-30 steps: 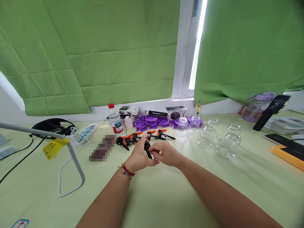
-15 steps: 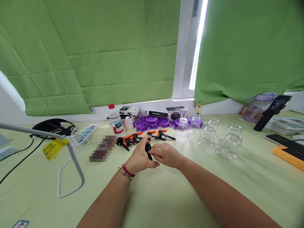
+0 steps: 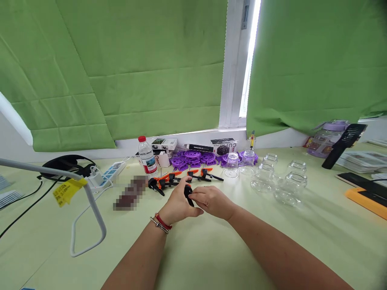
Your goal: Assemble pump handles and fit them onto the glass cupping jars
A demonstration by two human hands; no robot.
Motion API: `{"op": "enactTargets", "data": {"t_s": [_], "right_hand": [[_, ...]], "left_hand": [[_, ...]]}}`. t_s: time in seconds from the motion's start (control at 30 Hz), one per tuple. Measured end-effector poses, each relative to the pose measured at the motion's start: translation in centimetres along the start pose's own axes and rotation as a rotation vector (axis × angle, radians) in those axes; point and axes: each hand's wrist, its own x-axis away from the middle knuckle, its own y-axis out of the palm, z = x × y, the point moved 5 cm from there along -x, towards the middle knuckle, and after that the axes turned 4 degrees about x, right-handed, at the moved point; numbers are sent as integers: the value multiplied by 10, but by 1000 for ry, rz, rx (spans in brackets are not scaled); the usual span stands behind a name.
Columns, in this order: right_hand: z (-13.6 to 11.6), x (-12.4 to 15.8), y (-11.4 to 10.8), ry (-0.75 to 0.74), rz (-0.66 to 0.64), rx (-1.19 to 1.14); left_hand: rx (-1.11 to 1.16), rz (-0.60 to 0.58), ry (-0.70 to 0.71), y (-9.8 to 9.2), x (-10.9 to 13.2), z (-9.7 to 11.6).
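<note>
Head view, both hands over the pale green table. The left hand was curled around a small black clamp, its thumb closed beneath the piece and its fingers folded against the near side, so that only the upper part of the clamp stood clear of the palm. The right hand met it from the other side, thumb and forefinger pinched shut on the clamp's edge; the remaining fingers were bent loosely and held nothing. The clamp thus sat between the two sets of fingertips, raised just off the table and roughly upright.

Just beyond the hands lay a loose group of orange-and-black clamps, untouched. Behind those stood a water bottle with a red cap and a cluster of purple plastic parts. To the right, well apart from the hands, stood several clear glass jars. A white power strip and a yellow tag lay to the left. Two bracelets circled the left wrist.
</note>
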Motion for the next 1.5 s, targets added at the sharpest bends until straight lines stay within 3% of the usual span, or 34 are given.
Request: {"op": "enactTargets", "data": {"t_s": [0.5,0.93,1.5], "right_hand": [[7,2,-2,90,26,-130],[14,3,-2,126,30,-215],[2,2,-1,8,45,56]], "left_hand": [[-14,4,-11,0,0,-7],[22,-78,-2,3,0,-7],[-15,-40,16,3,-1,-7]]}}
